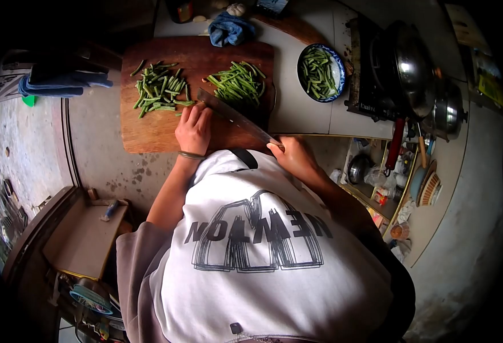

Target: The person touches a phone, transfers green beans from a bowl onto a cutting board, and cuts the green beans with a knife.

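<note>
My right hand (pixel 291 154) is closed round the handle end of a kitchen knife (pixel 234 116), whose long blade slants up and left across the wooden cutting board (pixel 145 134). My left hand (pixel 194 128) has its fingers curled down on the board, just left of the blade's tip, holding green beans; how many is hidden under the fingers. Beyond it lies a loose pile of cut green beans (pixel 157 88). A bundle of longer green beans (pixel 237 83) rests on the board's right side, behind the blade.
Right of the board stands a blue-patterned bowl (pixel 341 71) with cut beans. A gas stove (pixel 363 91) carries a lidded wok (pixel 414 68), its red handle (pixel 396 146) pointing toward me. A blue cloth (pixel 231 28) and a garlic bulb (pixel 236 9) lie at the back.
</note>
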Available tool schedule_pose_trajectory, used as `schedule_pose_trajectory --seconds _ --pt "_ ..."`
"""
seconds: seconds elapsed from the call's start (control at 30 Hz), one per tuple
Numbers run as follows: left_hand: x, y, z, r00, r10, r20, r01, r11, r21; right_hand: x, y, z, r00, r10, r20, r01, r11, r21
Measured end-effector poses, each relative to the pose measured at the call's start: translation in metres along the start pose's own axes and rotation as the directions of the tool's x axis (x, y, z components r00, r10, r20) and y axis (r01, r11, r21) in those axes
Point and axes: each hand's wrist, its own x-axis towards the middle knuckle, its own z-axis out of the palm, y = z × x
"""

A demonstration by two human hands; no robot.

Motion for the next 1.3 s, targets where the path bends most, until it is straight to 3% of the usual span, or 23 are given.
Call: schedule_pose_trajectory --seconds 0.3,0.43,0.53,0.67,0.8,0.9,1.07,1.13,1.23,1.3 --pt "0.002 -0.001 0.001 1.000 -0.005 0.006 0.005 1.000 -0.004 0.000 0.000 -0.001 0.997 0.040 0.066 -0.031 0.991 -0.128" --pt "0.003 0.000 0.000 1.000 -0.006 0.003 0.006 1.000 -0.008 0.005 -0.004 0.024 0.999 -0.003 -0.039 -0.003 0.988 -0.154" --pt "-0.001 0.000 0.002 1.000 -0.013 0.006 0.013 1.000 -0.010 0.002 0.000 0.025 0.998 0.001 -0.068 -0.006 0.997 -0.076" --pt "0.002 0.002 -0.005 0.999 -0.026 0.037 0.027 0.999 -0.033 -0.001 0.011 0.022 0.974 -0.051 -0.222 0.053 0.999 0.003" --pt "0.003 -0.014 -0.023 0.992 -0.074 -0.104 0.080 0.995 0.057 -0.013 -0.004 -0.006 0.999 -0.026 -0.023 0.023 0.993 -0.117" --pt "0.022 -0.018 -0.045 0.998 -0.058 -0.035 0.063 0.986 0.153 -0.015 0.001 -0.009 0.994 0.061 0.088 -0.058 0.998 -0.036" --pt "0.031 -0.039 -0.045 0.986 0.046 0.162 -0.083 0.970 0.230 -0.016 0.025 -0.006 0.997 0.066 0.027 -0.066 0.998 -0.012" --pt "0.036 -0.042 -0.046 0.986 0.072 0.148 -0.106 0.966 0.234 -0.015 0.030 -0.005 0.994 0.108 0.006 -0.109 0.994 0.034" --pt "0.041 -0.041 -0.053 0.996 0.045 0.081 -0.062 0.973 0.224 -0.014 0.041 0.007 0.982 0.010 -0.188 0.037 0.969 0.244" --pt "0.039 -0.027 -0.057 0.998 -0.004 0.065 -0.007 0.986 0.166 -0.013 0.046 0.006 0.992 0.046 -0.116 -0.018 0.973 0.230"
